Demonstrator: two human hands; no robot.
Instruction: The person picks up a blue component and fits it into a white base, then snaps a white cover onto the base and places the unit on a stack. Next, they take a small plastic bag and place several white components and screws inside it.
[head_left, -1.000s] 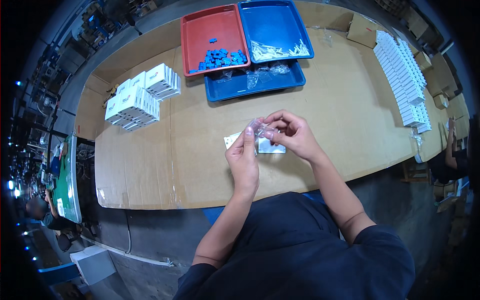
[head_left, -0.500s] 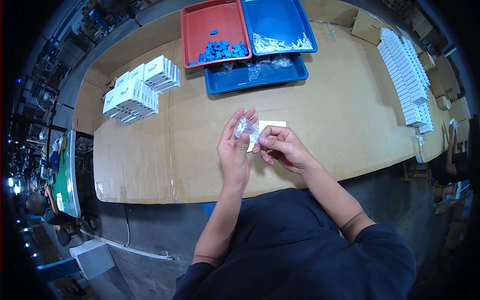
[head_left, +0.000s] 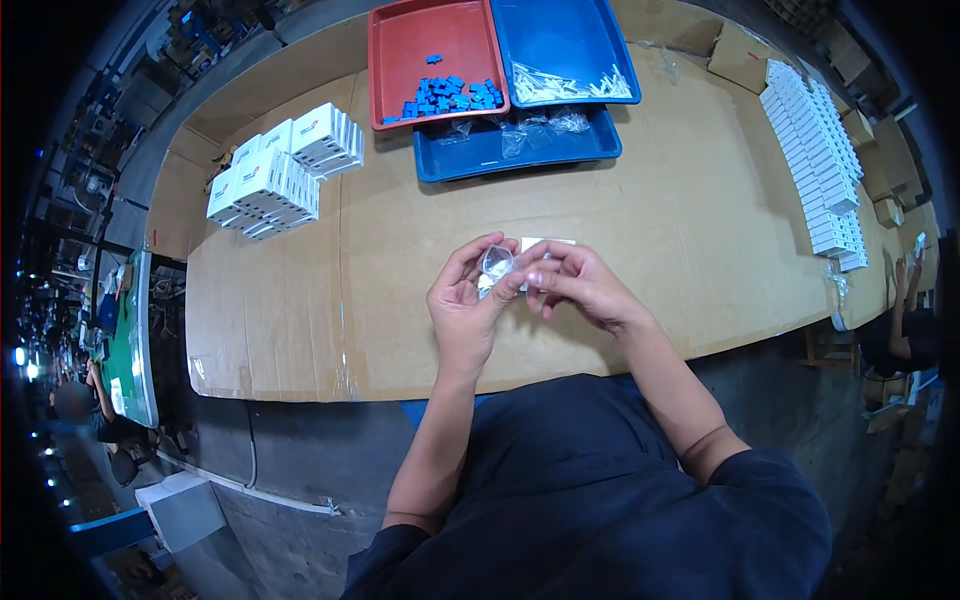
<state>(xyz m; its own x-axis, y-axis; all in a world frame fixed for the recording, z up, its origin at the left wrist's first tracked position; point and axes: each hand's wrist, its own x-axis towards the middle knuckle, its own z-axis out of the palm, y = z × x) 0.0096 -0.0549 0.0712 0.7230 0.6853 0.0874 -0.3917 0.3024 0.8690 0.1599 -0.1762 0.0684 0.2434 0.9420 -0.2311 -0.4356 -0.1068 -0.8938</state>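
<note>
While the left hand (head_left: 462, 308) pinches a bag (head_left: 496, 262) between thumb and fingers, the right (head_left: 585, 288) adjoins it, fingers bent, pinch unclear.

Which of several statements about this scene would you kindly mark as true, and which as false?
1. The left hand holds a small clear bag. True.
2. White sticks lie in the upper blue tray. True.
3. The small blue pieces lie in that tray too. False: they lie in the red tray.
4. White stacks stand only at the table's left. False: a white stack also lines its right side.
5. The right hand is beside the left. True.
</note>
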